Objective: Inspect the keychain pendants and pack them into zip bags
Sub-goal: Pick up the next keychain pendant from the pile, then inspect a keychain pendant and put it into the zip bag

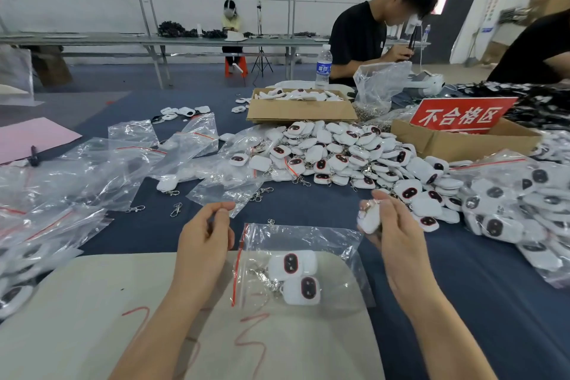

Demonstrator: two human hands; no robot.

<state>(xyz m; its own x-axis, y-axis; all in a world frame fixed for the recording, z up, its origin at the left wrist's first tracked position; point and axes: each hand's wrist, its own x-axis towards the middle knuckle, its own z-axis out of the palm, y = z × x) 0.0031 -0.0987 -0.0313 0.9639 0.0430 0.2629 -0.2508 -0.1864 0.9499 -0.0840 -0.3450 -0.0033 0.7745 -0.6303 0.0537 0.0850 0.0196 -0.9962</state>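
The right hand [393, 227] is raised above the dark blue table cloth [308, 203]. Its fingers are curled around one small white pendant of smooth plastic with rounded corners [368, 218]. A bit of shiny metal chain shows at the top of this pendant. The left hand [206, 236] is beside it, well apart. Its fingers are loosely bent and the thumb tip is close to the forefinger. I cannot tell if something thin is between them.

Between the two hands lies a clear, wrinkled plastic zip bag with a red closing strip [324, 242]. The strip side points to the left hand. Inside it are two white pendants [296, 274], each with a dark oval face, and their silver chains are bunched together. The bag rests partly on a flat beige board with red scribbled lines [108, 302] and partly on the cloth.

Behind the hands is a big loose heap of the same white pendants [354, 154]. Many empty crumpled zip bags [123, 170] are spread on the left. Filled bags [509, 203] are stacked on the right. A few loose metal clasps [175, 209] lie on the cloth. Farther back stand two shallow brown cardboard boxes: one [300, 111] holds white parts, the other [456, 143] carries a red sign with white characters [462, 114]. A clear plastic water bottle [324, 66] stands behind the first box.
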